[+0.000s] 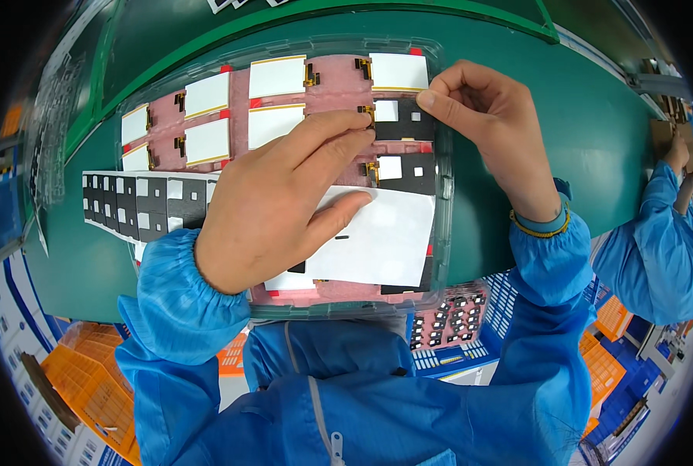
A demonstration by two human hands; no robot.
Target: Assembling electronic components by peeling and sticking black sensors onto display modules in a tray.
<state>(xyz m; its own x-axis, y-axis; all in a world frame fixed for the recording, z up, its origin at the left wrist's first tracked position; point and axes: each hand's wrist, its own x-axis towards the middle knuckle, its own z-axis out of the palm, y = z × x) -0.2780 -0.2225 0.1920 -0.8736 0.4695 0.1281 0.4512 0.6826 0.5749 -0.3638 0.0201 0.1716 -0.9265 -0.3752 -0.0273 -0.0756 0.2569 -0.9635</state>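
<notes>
A clear plastic tray point(444, 225) with pink foam holds rows of small flat display panels, white-faced with gold ribbon connectors. In the right column, a black sticker point(403, 124) with white windows covers one panel. My left hand point(273, 206) reaches across the tray, fingers stretched out, fingertips at that panel's left edge. Its thumb rests on a white backing sheet point(385, 241) lying over the near panels. Thumb and forefinger of my right hand point(492, 116) are pinched at the black sticker's upper right corner. Another black-covered panel point(416, 172) lies just below.
A sheet of black stickers point(137, 203) overlaps the tray's left side. The tray stands on a green table point(517, 93). Below the table edge are a blue crate point(471, 349) with small parts and an orange basket point(94, 380). Another person's blue sleeve point(649, 241) shows at right.
</notes>
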